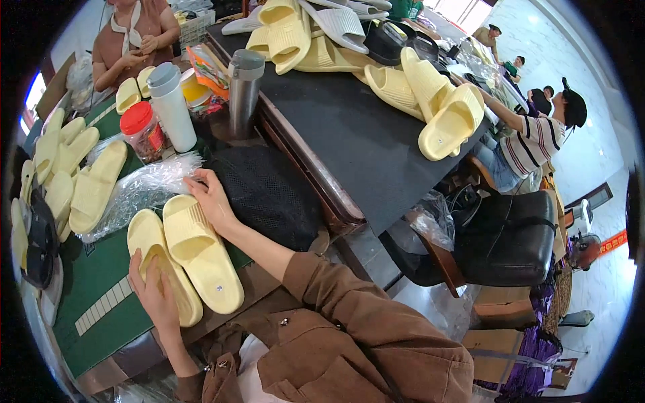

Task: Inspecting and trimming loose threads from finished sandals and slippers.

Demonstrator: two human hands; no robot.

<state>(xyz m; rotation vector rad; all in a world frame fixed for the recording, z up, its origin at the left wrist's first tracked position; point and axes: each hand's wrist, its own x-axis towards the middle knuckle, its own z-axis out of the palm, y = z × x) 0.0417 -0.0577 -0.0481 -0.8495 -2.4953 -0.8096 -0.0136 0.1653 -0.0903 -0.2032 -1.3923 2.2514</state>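
Two pale yellow slippers lie side by side on the green mat in front of me: a left slipper [180, 285] and a right slipper [201, 250] with a small round sticker on its heel. My left hand [158, 295] rests on the left slipper, fingers stretched and slightly apart along its edge and footbed. Beyond the slippers spreads a pile of clear plastic bags [138, 191]. At its right end my right hand [211, 200] pinches the crinkled plastic with its fingertips, the forearm passing beside the right slipper.
More yellow slippers [97, 188] and dark sandals [41, 235] crowd the left. A red-lidded jar [142, 131], a white bottle [171, 111] and a steel tumbler [246, 94] stand beyond the bags. A black mesh bag [265, 195] lies right. Slippers [453, 121] cover part of the dark table [336, 127]. Co-workers sit around.
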